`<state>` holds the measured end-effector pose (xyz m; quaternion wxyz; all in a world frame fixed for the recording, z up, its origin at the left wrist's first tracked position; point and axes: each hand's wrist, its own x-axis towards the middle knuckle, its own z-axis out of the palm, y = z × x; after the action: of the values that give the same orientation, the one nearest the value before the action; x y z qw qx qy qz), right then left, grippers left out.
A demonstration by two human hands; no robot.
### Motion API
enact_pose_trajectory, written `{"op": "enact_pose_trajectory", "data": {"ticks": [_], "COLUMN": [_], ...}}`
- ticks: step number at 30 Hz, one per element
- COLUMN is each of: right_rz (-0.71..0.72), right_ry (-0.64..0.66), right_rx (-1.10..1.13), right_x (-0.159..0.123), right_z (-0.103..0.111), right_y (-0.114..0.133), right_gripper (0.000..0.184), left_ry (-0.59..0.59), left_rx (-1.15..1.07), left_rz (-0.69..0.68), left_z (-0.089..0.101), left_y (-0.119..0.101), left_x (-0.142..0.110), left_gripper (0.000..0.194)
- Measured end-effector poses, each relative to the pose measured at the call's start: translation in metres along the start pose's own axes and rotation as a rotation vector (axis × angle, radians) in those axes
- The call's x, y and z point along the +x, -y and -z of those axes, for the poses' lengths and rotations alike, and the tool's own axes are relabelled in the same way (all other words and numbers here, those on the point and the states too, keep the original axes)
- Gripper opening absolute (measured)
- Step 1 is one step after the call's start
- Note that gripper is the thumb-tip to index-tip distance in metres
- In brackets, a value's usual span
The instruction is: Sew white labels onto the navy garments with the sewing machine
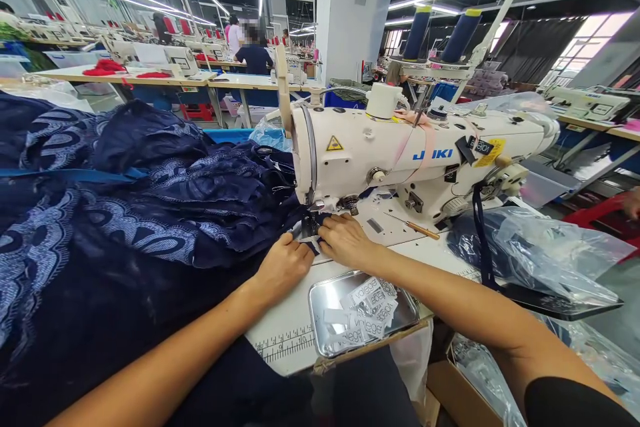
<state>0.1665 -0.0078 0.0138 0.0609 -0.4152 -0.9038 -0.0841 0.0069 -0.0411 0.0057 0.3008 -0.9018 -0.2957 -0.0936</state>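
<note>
A white sewing machine stands in front of me, with dark navy fabric running in under its needle area. My left hand is closed, its fingers pinching the edge of that fabric just in front of the presser foot. Close beside it, my right hand presses its curled fingers on the fabric at the foot's right side. A thin pale strip shows between the two hands; its kind I cannot make out. The fingertips are partly hidden. Most of the fabric, with pale scalloped embroidery, spreads out at the left.
A metal tray of white printed labels lies at the table's front edge. A wooden-handled awl rests right of the needle area. Plastic-wrapped goods sit at the right. Thread cones stand behind the machine; people work farther back.
</note>
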Motion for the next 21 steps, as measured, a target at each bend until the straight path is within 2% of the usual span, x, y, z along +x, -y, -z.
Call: {"op": "enact_pose_trajectory", "data": {"ticks": [4, 9, 12, 14, 17, 21], "right_rz": [0.061, 0.297, 0.358, 0.293, 0.088, -0.090], "right_ry": [-0.040, -0.088, -0.126, -0.214, -0.351, -0.331], "right_rx": [-0.009, -0.035, -0.007, 0.146, 0.504, 0.825], "right_x": [-0.006, -0.017, -0.018, -0.021, -0.031, -0.052], "right_z": [-0.002, -0.007, -0.008, -0.004, 0.007, 0.021], "right_y": [-0.002, -0.026, -0.040, -0.046, -0.053, -0.059], "right_gripper": [0.017, 0.024, 0.021, 0.020, 0.021, 0.021], "left_ry": [-0.060, -0.065, -0.072, -0.084, -0.105, -0.135], "left_rx": [0.005, 0.002, 0.010, 0.015, 0.022, 0.032], "left_rz": [0.016, 0.007, 0.012, 0.016, 0.011, -0.001], "left_z": [-0.003, -0.006, -0.006, -0.006, -0.005, -0.003], "left_y": [0.000, 0.001, 0.001, 0.002, 0.003, 0.005], "left_x": [-0.001, -0.001, -0.001, -0.001, 0.000, 0.002], "left_gripper": [0.027, 0.026, 0.028, 0.029, 0.033, 0.036]}}
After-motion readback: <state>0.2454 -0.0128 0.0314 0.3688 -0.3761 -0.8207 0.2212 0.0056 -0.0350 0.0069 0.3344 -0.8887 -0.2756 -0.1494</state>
